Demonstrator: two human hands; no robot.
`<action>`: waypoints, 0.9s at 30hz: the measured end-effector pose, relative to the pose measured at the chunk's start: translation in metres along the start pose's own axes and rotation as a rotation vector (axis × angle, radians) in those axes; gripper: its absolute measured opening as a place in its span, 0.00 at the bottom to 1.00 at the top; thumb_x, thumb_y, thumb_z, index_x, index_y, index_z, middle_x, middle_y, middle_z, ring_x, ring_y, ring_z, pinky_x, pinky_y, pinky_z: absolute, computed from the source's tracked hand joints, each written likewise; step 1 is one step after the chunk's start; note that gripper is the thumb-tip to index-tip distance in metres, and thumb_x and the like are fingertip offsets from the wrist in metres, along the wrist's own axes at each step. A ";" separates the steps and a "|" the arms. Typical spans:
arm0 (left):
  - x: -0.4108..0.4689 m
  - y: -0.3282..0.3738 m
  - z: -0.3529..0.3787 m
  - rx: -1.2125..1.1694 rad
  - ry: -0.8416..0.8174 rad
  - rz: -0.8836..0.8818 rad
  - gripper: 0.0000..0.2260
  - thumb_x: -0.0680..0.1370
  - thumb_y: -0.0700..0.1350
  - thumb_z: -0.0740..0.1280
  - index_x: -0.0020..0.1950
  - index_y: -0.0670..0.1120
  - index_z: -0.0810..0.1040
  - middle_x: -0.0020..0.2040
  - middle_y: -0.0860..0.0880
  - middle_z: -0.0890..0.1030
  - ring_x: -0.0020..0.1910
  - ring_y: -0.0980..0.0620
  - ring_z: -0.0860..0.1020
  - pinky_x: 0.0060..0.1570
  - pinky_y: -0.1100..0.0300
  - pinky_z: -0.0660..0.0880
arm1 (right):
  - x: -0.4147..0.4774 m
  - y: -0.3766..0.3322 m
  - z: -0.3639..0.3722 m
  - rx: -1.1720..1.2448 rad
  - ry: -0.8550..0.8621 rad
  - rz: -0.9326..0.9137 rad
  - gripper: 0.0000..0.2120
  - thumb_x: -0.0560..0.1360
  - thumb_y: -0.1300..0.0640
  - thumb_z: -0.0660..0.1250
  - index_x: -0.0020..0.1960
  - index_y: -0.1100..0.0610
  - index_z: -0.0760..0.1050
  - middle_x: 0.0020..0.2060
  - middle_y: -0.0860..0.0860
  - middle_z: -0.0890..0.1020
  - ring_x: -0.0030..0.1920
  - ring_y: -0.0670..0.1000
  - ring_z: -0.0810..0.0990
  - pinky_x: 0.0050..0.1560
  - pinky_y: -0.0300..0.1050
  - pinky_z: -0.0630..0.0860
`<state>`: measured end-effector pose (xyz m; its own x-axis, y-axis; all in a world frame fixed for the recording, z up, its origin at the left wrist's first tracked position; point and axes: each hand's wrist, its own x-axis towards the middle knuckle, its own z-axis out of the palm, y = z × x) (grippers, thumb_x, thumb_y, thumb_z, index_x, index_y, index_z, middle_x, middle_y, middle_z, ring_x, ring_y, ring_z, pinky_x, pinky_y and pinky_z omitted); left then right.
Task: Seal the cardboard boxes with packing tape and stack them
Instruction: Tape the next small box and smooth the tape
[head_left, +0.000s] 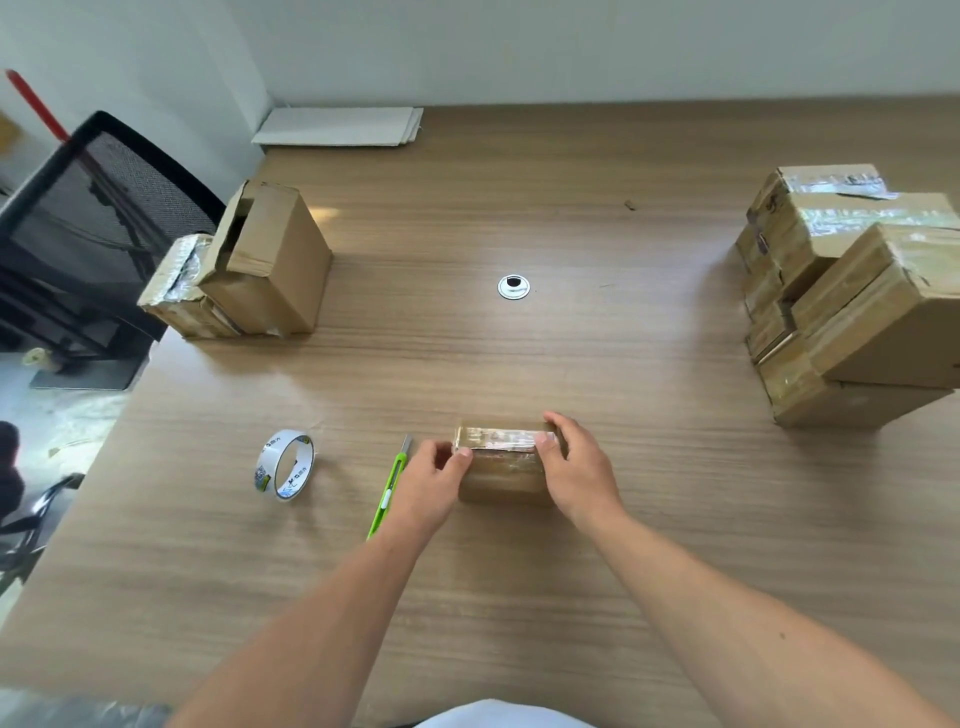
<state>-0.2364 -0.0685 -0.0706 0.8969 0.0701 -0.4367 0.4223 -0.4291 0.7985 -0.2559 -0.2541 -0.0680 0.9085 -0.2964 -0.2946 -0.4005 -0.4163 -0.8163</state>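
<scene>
**An office, by its desk and chair**

I read this as an office: a wood-laminate desk (649, 322) with a round cable grommet (514, 287), a black mesh-backed chair (98, 208) at its left end, a plain white wall (571, 47) behind, and taped cardboard boxes (852, 291) stacked on the right.

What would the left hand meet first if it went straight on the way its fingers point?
The small taped box: the left hand grips its left end, so nothing lies between them. The right hand holds the other end.

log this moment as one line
box: tape across top | left hand: grips its left end | right hand: grips its right end | tape roll, knife: left of box | stack: far right
</scene>
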 end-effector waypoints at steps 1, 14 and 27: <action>0.000 0.001 0.000 -0.016 0.005 0.007 0.09 0.81 0.50 0.68 0.54 0.46 0.78 0.51 0.48 0.83 0.53 0.48 0.80 0.57 0.53 0.74 | 0.002 -0.003 -0.002 -0.004 0.000 -0.002 0.18 0.82 0.53 0.64 0.71 0.54 0.74 0.68 0.49 0.76 0.68 0.48 0.74 0.66 0.37 0.64; 0.020 0.026 -0.066 -0.062 0.196 0.145 0.01 0.82 0.44 0.66 0.51 0.47 0.77 0.44 0.53 0.79 0.46 0.52 0.77 0.46 0.62 0.70 | 0.004 -0.113 0.030 0.032 0.043 -0.288 0.14 0.81 0.60 0.63 0.65 0.59 0.79 0.60 0.53 0.81 0.63 0.51 0.77 0.67 0.42 0.69; 0.053 -0.038 -0.175 0.054 0.229 -0.341 0.16 0.81 0.55 0.63 0.55 0.43 0.79 0.53 0.45 0.83 0.50 0.47 0.78 0.44 0.55 0.73 | -0.016 -0.124 0.176 0.316 -0.451 0.362 0.10 0.83 0.55 0.61 0.44 0.52 0.76 0.39 0.51 0.78 0.40 0.51 0.78 0.41 0.45 0.76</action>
<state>-0.1822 0.1089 -0.0517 0.7153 0.4129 -0.5639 0.6984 -0.3930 0.5982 -0.1992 -0.0461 -0.0497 0.7111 0.0480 -0.7014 -0.6986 -0.0649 -0.7126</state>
